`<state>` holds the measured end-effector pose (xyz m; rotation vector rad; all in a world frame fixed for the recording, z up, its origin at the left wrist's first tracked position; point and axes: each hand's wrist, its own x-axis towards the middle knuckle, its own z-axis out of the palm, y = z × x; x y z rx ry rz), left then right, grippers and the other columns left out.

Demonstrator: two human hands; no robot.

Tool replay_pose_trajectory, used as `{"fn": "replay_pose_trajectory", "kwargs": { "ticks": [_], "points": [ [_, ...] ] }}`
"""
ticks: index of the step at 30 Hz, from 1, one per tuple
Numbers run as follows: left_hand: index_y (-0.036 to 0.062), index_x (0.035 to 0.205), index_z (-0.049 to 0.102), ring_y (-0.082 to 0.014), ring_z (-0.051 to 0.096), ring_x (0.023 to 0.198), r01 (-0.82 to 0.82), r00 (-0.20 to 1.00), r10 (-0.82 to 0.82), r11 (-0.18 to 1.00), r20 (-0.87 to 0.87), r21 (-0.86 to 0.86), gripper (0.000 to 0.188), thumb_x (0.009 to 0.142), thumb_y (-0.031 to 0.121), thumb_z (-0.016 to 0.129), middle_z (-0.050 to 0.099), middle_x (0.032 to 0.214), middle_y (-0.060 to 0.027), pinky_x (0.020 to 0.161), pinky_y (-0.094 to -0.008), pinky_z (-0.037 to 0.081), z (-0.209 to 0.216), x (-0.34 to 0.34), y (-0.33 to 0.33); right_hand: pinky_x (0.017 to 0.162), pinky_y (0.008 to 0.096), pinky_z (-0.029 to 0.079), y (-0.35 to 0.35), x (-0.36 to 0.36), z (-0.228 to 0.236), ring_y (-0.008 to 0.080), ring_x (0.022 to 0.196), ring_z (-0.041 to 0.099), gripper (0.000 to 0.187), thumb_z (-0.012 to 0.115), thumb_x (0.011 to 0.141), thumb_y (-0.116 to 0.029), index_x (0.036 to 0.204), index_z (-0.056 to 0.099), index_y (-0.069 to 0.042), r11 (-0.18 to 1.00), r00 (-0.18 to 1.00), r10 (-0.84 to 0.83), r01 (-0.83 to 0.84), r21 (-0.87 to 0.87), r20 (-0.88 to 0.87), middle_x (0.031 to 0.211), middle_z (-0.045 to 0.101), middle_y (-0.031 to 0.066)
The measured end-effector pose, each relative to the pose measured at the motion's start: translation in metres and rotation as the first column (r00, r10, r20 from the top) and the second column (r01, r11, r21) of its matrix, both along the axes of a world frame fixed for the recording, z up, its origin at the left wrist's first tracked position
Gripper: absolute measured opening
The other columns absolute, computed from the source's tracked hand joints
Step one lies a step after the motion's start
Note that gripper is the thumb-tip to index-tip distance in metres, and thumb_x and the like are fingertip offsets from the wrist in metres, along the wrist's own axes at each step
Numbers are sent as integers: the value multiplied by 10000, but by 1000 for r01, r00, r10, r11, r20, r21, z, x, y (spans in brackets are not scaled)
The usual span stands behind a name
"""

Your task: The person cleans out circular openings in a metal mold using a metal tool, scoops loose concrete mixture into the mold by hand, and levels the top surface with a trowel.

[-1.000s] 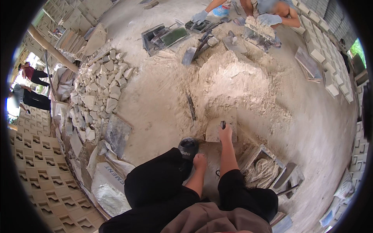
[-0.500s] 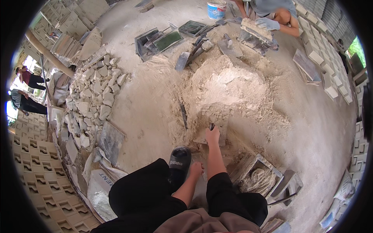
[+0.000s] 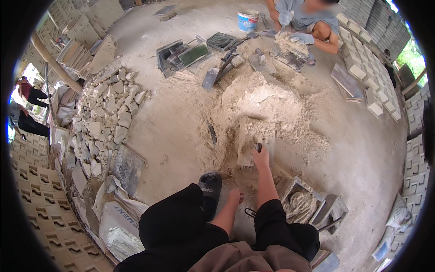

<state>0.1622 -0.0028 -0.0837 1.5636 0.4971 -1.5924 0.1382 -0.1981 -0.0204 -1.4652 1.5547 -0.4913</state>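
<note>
My right hand (image 3: 260, 157) is closed round the dark handle of a rectangular plastering trowel (image 3: 247, 136). The flat blade lies against the near foot of a heap of pale, damp-looking powdery mix (image 3: 272, 97), with some crumbs on its face. Between my knees my left hand (image 3: 235, 196) hangs low over the ground, its fingers loosely bent and holding nothing that I can see. Near my right knee sits a rectangular mould frame (image 3: 317, 209) with pale mix inside.
Across the heap a co-worker's gloved hands (image 3: 301, 38) work over a mix-covered mould. A bucket (image 3: 248, 20), metal moulds (image 3: 195, 52) and a second trowel (image 3: 263, 63) lie at the far side. Broken pieces (image 3: 106, 106) are piled left; stacked blocks (image 3: 369, 68) stand right.
My right hand has moved slightly right, and more of the trowel blade now shows at the heap's edge. My left hand has shifted a little right. The co-worker's second gloved hand has come into view.
</note>
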Motion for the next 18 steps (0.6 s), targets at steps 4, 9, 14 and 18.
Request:
{"fn": "replay_pose_trajectory", "kwargs": {
  "ticks": [4,9,14,18],
  "points": [
    [86,912,510,-135,449,466,-174,978,156,976,-137,-134,221,824,268,420,547,733,-54,381,-263,329,9,-2,-31,394,258,363,2,-21,88,101,414,464,155,598,730,-144,808,532,-27,995,975,-93,85,50,202,515,488,29],
    [99,1080,517,-160,525,812,-220,973,179,904,-144,-366,333,825,304,455,570,954,-34,707,-318,401,84,-27,-99,393,241,337,7,-99,157,83,401,425,173,608,756,-165,763,515,-19,997,955,2,21,-75,296,512,474,13],
    [97,1197,452,-211,415,1116,-151,986,72,754,-147,-639,455,825,358,451,471,1202,-54,930,-355,288,152,-64,-138,406,237,332,34,-183,214,72,434,420,209,632,759,-200,787,525,-22,996,993,-35,44,-77,114,530,465,5],
    [91,1209,456,-179,411,1137,-89,991,-9,694,-132,-714,451,856,364,393,484,1208,-41,930,-338,287,185,-119,-152,431,261,353,69,-244,237,92,465,443,229,638,755,-225,782,543,-18,991,984,-115,104,-86,-138,542,478,16]
  ]
}}
